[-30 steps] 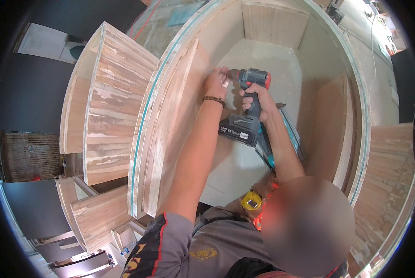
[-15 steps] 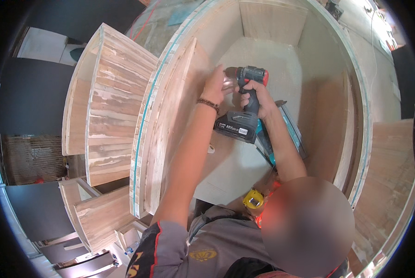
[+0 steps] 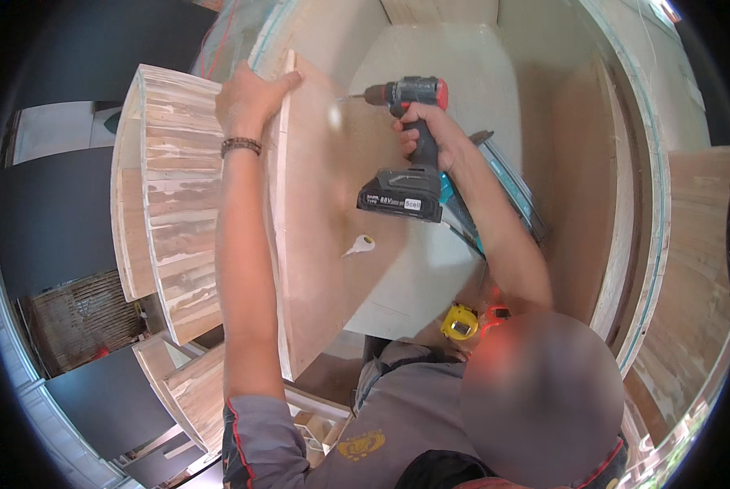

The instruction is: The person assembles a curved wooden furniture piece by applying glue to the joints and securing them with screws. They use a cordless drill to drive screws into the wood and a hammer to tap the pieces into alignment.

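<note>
My right hand [image 3: 430, 130] is wrapped around the grip of a black and red cordless drill [image 3: 399, 191], with a block-shaped battery at its base. Its bit points left at the inner face of an upright wooden panel [image 3: 320, 220]; I cannot tell whether the tip touches. A bright spot of light falls on the panel near the bit. My left hand [image 3: 255, 96], a beaded bracelet on its wrist, grips the panel's far upper edge, thumb over the top and fingers on the outer side.
Below the drill lies a small white pointed tool [image 3: 361, 244]. A teal and black tool [image 3: 507, 187] rests beyond my right forearm. A yellow tape measure [image 3: 460, 323] is near my waist. Curved slatted wooden pieces [image 3: 181, 204] stand left; a curved cabinet wall [image 3: 626, 163] rises right.
My left hand has moved left from the drill's front to the panel's edge. The drill, still in my right hand, sits slightly farther up and left, and the view has shifted.
</note>
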Available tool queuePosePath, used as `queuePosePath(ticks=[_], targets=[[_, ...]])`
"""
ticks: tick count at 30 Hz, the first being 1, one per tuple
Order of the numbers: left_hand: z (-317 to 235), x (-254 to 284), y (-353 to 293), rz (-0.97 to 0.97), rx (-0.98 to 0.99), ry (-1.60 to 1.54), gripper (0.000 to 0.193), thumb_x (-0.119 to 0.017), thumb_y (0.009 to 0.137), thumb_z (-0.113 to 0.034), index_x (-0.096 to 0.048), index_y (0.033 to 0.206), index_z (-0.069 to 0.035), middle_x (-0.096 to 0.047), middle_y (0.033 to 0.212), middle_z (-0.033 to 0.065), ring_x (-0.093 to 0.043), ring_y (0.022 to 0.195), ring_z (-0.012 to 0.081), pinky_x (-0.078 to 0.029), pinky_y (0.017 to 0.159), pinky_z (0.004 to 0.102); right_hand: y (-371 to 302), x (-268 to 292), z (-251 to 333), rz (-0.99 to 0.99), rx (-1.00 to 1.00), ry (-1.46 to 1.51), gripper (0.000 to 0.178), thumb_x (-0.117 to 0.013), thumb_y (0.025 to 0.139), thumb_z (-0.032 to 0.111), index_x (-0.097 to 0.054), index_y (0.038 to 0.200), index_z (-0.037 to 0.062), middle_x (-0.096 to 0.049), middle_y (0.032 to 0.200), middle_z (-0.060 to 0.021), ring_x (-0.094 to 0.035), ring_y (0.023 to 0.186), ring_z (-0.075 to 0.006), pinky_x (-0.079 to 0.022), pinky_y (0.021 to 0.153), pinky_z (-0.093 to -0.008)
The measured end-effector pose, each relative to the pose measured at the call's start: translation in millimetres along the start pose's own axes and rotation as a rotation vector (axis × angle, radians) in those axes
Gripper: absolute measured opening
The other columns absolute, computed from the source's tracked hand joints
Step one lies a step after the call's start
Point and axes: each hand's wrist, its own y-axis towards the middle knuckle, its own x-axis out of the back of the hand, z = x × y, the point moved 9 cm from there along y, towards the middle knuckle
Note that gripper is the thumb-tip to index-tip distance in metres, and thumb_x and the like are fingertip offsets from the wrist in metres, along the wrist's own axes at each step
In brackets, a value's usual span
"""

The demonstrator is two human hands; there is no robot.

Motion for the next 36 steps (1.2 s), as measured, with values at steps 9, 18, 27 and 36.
queuePosePath(ticks=[9, 18, 27, 36], targets=[[-1, 0, 2, -0.033, -0.012, 0.012, 0.084, -0.079, 0.063, -0.062, -0.067, 0.118, 0.001, -0.072, 0.112, 0.0239, -0.071, 0.106, 0.0356, -0.055, 0.09, 0.0428, -14, -15, 12, -0.108, 0.041, -0.168, 0.016, -0.061, 0.084, 0.008, -0.055, 0.097, -0.0003, -0.06, 0.085, -0.0053, -0.052, 0.053, -0.006, -0.05, 0.048, -0.0242], [1, -3, 3, -0.039, 0.013, 0.055, 0.081, -0.078, 0.064, -0.06, -0.068, 0.119, -0.001, -0.072, 0.114, 0.0208, -0.069, 0.108, 0.0356, -0.053, 0.094, 0.0443, -9, -23, 19, -0.062, 0.023, -0.231, 0.013, -0.06, 0.082, 0.006, -0.055, 0.093, 0.0021, -0.059, 0.08, -0.004, -0.05, 0.053, -0.0051, -0.05, 0.046, -0.0239], [9, -7, 8, -0.044, 0.003, 0.078, 0.101, -0.077, 0.062, -0.067, -0.059, 0.132, 0.003, -0.067, 0.125, 0.0261, -0.066, 0.117, 0.0382, -0.052, 0.098, 0.0452, -1, -20, 16, -0.056, 0.018, -0.201, 0.021, -0.061, 0.082, 0.005, -0.053, 0.101, 0.0014, -0.062, 0.083, -0.0065, -0.052, 0.053, -0.005, -0.049, 0.044, -0.0229], [-4, 13, -11, -0.116, 0.024, 0.011, 0.086, -0.08, 0.064, -0.055, -0.061, 0.125, 0.004, -0.069, 0.115, 0.0299, -0.067, 0.11, 0.0415, -0.053, 0.095, 0.046, 5, -22, 17, -0.076, 0.079, -0.224, 0.02, -0.059, 0.081, 0.003, -0.05, 0.099, 0.0041, -0.06, 0.083, -0.0097, -0.049, 0.052, -0.0071, -0.049, 0.047, -0.0261]])
